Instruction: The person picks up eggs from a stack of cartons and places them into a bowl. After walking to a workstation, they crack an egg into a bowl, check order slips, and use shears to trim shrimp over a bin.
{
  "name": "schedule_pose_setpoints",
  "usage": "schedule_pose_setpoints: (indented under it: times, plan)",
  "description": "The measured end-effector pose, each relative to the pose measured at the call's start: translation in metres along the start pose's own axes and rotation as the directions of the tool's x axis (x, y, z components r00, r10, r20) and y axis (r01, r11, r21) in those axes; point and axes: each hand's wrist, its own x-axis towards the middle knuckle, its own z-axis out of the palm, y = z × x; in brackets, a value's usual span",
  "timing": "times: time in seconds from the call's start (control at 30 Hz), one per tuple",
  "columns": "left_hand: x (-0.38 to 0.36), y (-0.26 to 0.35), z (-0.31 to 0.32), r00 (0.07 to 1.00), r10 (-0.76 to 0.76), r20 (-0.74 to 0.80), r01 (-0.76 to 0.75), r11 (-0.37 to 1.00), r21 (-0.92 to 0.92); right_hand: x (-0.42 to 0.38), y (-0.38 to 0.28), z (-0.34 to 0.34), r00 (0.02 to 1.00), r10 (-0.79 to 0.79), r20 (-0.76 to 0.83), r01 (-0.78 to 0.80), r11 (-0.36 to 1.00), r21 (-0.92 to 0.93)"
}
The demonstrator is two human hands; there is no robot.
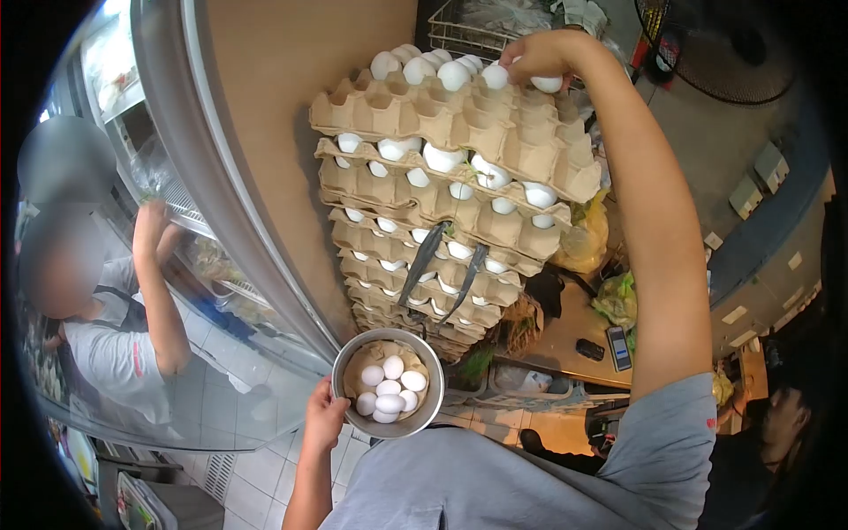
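Note:
My left hand [328, 413] grips the rim of a round metal bowl [432, 408], held low in front of my body. Several white eggs [389, 387] lie in it on a brown lining. At the top of a tall stack of cardboard egg trays [459, 124], my right hand [546, 55] has its fingers curled over an egg at the far right; the fingers partly hide it. More white eggs [453, 75] stand in the far rows of the top tray, while its near cups hold none. Eggs also show between the lower trays. Black straps [424, 262] hang down the stack's front.
To the left, a glass door [238, 353] reflects a person. A wire basket [468, 31] stands behind the stack. On the right are a wooden table [565, 340] with a phone [618, 348], plastic bags [616, 300], and another person [751, 459] low down.

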Motion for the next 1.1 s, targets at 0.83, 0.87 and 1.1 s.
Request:
schedule_pose_setpoints:
  times: [0.83,0.87,1.1]
  plan:
    - [0.006,0.001,0.005,0.999,0.024,0.044,-0.024,1.000,-0.011,-0.221,-0.157,0.228,0.708,-0.703,-0.068,0.614,0.565,0.550]
    - [0.004,0.002,0.006,0.999,0.017,0.048,-0.016,1.000,-0.025,-0.211,-0.172,0.265,0.684,-0.709,0.169,0.554,0.657,0.511]
    - [0.001,0.006,0.007,0.996,0.071,0.054,-0.069,0.997,-0.028,-0.181,-0.205,0.402,0.764,-0.636,0.109,0.499,0.689,0.525]
